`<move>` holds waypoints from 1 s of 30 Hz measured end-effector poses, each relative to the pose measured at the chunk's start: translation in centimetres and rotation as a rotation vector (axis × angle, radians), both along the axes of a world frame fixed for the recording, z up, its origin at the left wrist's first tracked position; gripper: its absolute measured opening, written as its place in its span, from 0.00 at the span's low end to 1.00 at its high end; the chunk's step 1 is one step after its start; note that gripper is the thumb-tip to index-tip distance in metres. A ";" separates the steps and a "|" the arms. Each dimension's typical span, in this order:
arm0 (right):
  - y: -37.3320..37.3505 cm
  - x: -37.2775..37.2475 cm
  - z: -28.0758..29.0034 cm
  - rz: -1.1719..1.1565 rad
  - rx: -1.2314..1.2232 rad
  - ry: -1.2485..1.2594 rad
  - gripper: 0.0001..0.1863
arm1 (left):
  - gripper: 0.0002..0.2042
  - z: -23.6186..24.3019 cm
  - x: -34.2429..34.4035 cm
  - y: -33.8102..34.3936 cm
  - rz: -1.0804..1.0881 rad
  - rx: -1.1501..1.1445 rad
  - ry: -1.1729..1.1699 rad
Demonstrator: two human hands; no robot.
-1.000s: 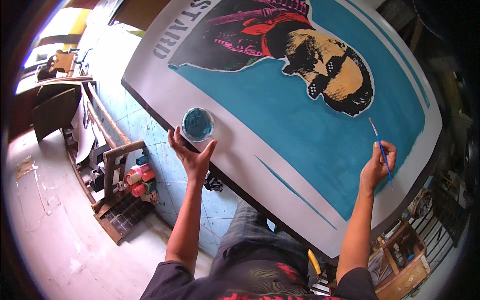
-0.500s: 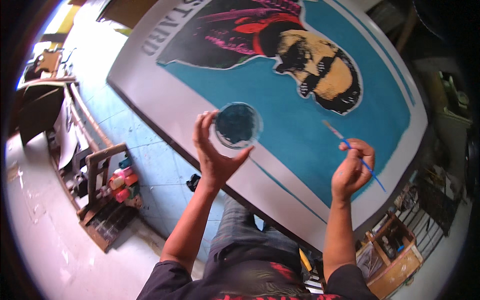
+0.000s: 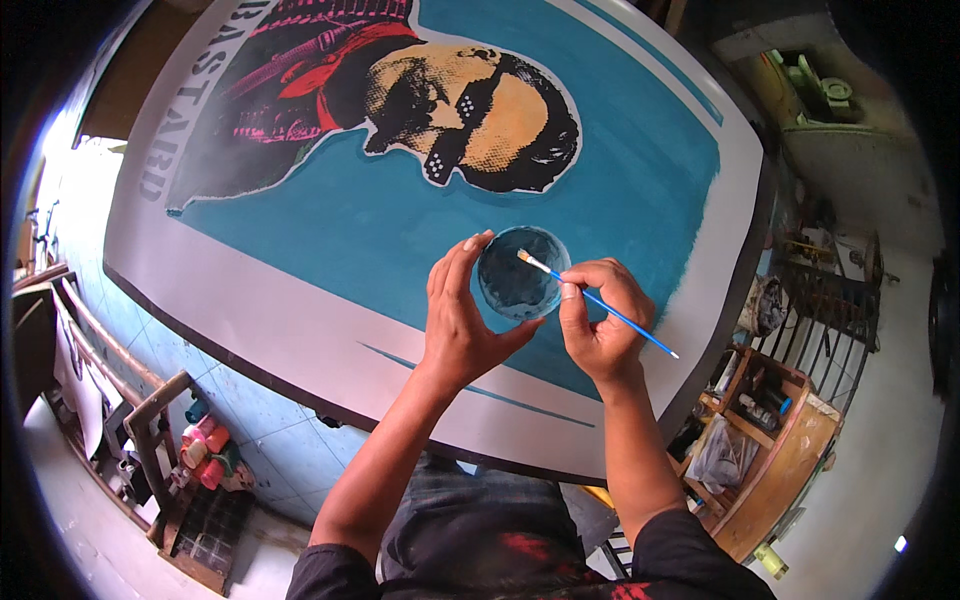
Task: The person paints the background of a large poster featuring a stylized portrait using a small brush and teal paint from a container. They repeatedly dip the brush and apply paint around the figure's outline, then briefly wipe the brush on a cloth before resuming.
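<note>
My left hand [image 3: 462, 318] wraps round a round clear cup of dark teal paint [image 3: 510, 290], held above the painting. Pinched in my right hand [image 3: 608, 318] is a thin paintbrush [image 3: 628, 322] with a blue handle, its tip over the cup's mouth; whether the bristles touch the paint I cannot tell. Beneath both hands lies a large painted panel [image 3: 310, 250] with a teal background and white borders. On it, a stencil-like portrait [image 3: 470, 115] shows a head with dark glasses and a red scarf, lying sideways to me. A thin teal stripe [image 3: 480, 392] runs along the near border.
At the right stands a wooden box [image 3: 790, 445] holding bottles and a plastic bag [image 3: 722, 455], beside a dark metal rack [image 3: 840, 320]. Several paint containers [image 3: 205, 445] sit by a wooden frame [image 3: 150, 410] at lower left. Blue floor tiles [image 3: 270, 430] show between.
My right hand has brought the brush leftward to the cup, and my left hand has shifted right with the cup. My view has turned, so the panel appears further left.
</note>
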State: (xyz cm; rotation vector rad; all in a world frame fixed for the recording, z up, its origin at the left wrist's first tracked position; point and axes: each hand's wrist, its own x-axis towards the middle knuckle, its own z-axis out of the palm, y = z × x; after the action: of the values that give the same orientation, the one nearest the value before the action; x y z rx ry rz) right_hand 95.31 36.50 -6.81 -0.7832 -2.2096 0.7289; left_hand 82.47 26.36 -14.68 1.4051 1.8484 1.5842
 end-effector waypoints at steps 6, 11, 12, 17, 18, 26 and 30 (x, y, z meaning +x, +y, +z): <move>-0.1 0.0 -0.6 -0.029 -0.061 -0.014 0.03 | 0.57 0.5 -0.2 -0.3 -0.059 -0.048 0.117; -0.2 -0.1 -0.6 -0.056 -0.081 0.008 0.03 | 0.56 0.6 -0.3 -0.4 -0.039 -0.018 0.123; -0.1 -0.2 -0.4 -0.047 -0.105 -0.007 0.03 | 0.55 0.6 -0.3 -0.5 -0.033 -0.018 0.128; -0.1 -0.1 -0.6 -0.110 -0.216 0.133 0.01 | 0.55 1.0 -0.8 -0.9 -0.011 -0.048 0.117; -0.2 0.0 -0.8 -0.143 -0.312 0.201 0.01 | 0.54 1.0 -0.9 -1.1 0.013 -0.036 0.082; 0.7 -0.1 -2.0 -0.305 -0.612 0.480 0.03 | 0.54 1.8 -4.5 -6.5 0.227 -0.073 0.155; 3.4 0.4 -4.6 -0.377 -0.382 0.377 0.04 | 0.59 0.1 -8.9 -12.1 0.442 -0.095 0.174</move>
State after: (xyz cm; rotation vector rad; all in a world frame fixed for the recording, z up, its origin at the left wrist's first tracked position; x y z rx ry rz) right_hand 95.73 39.86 -11.44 -1.1089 -1.5481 1.0212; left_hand 73.61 14.29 -14.55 1.1798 2.4357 1.5733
